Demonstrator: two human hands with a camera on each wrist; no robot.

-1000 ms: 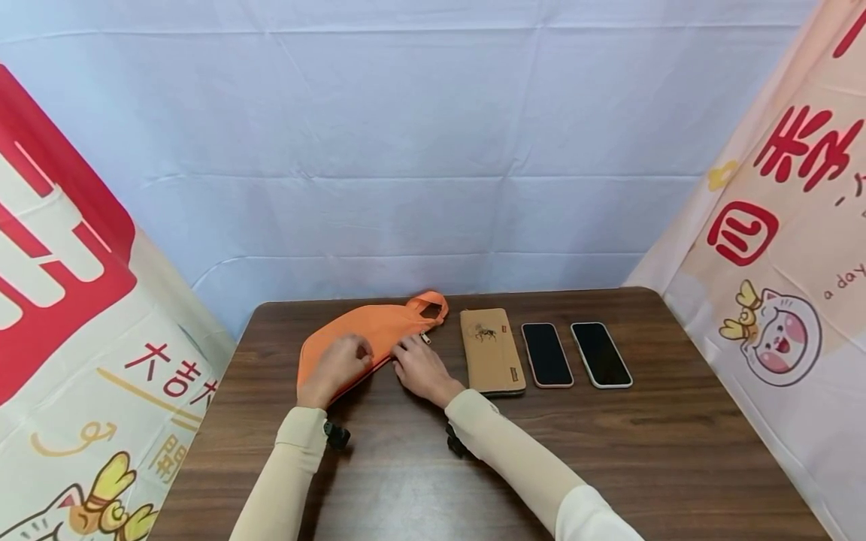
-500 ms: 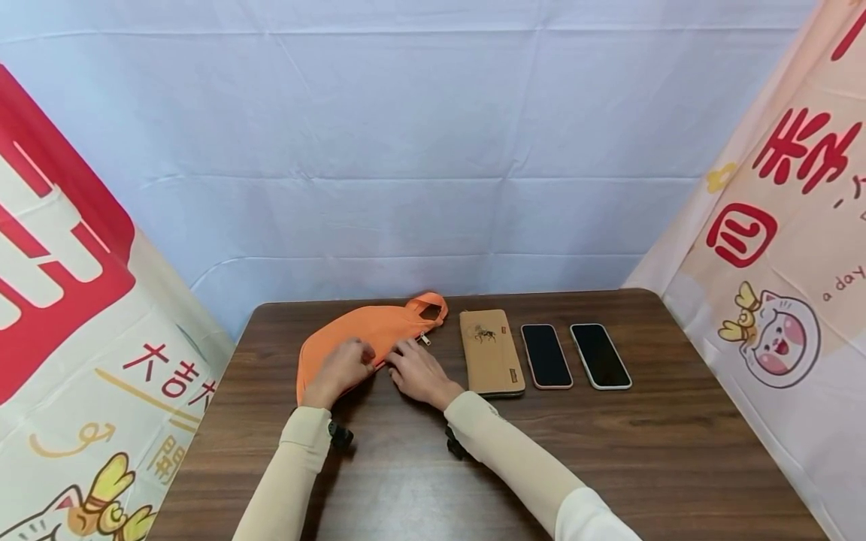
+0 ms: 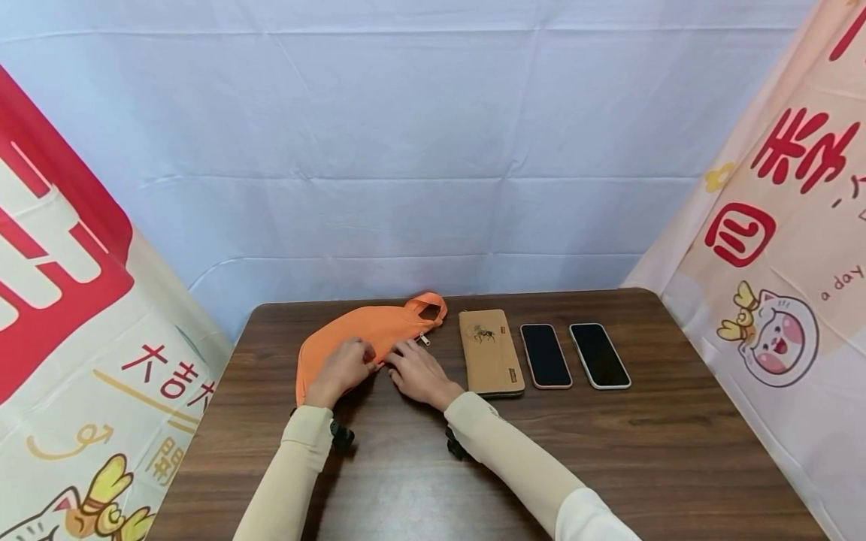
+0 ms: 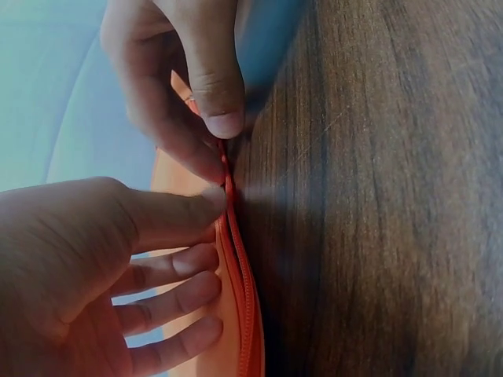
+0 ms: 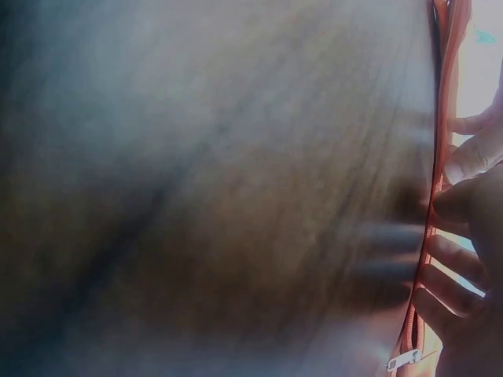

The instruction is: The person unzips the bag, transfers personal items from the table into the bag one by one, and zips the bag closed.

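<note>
An orange zip pouch [image 3: 368, 324] lies flat on the brown table [image 3: 609, 451], left of centre. My left hand [image 3: 341, 367] rests on it, with the thumb [image 4: 185, 208] pressed on the zipper edge [image 4: 240, 298] and the fingers lying along the fabric. My right hand [image 3: 419, 372] meets it from the right and pinches the same zipper edge between thumb [image 4: 216, 86] and finger. The metal zip pull [image 5: 405, 360] lies free near the loop end [image 3: 428, 304]. In the right wrist view the zipper [image 5: 437, 118] runs down the right side past my fingers [image 5: 460, 267].
A tan wallet [image 3: 490, 351] lies right of the pouch, then two dark-screened phones [image 3: 545, 355] [image 3: 599, 355] side by side. A white cloth backdrop [image 3: 433, 150] hangs behind the table. Printed banners stand at the left [image 3: 74, 300] and right [image 3: 785, 263].
My right hand has slid a little left along the pouch's front edge, closer to the left hand. The pouch and the other things have stayed put.
</note>
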